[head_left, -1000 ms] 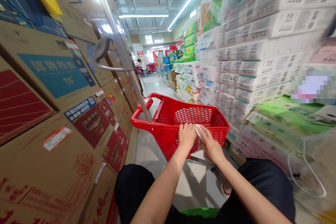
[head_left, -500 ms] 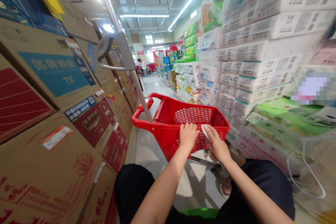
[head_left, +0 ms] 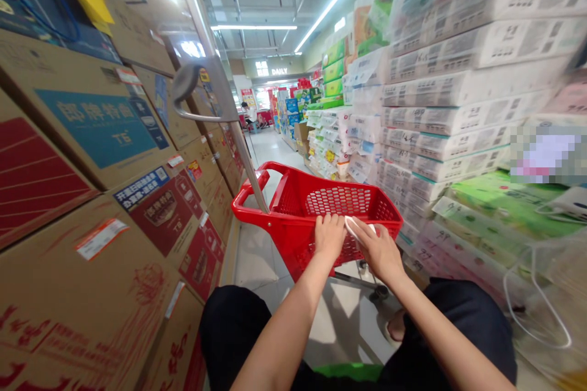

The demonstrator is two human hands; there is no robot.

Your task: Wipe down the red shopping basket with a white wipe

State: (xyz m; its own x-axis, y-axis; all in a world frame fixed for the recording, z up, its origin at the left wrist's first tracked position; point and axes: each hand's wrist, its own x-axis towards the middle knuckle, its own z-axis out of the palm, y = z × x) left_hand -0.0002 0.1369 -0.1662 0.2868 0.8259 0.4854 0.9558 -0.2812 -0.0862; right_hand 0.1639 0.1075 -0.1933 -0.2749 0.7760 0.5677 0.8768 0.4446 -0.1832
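Note:
In front of me stands a red plastic shopping cart [head_left: 293,238] with a perforated basket, its near side rim level with my hands. My left hand [head_left: 329,237] is hooked over that rim, fingers curled onto the top edge. Close beside it, my right hand [head_left: 378,252] presses a folded white cloth [head_left: 351,225] against the rim. Whether the cloth is fabric or paper I cannot tell. Part of it is hidden under the fingers of my right hand.
Stacked cardboard cartons [head_left: 87,122] rise along the left. On the right are piles of wrapped paper packs [head_left: 431,91] and green packs [head_left: 499,201]. A metal pole with a grey handle [head_left: 204,91] stands near the cart's push bar. Farther down the aisle, a person [head_left: 251,116] sits.
My right hand and the white cloth have shifted slightly left along the rim, closer to my left hand. More of the cloth shows. My left hand keeps its place on the cart.

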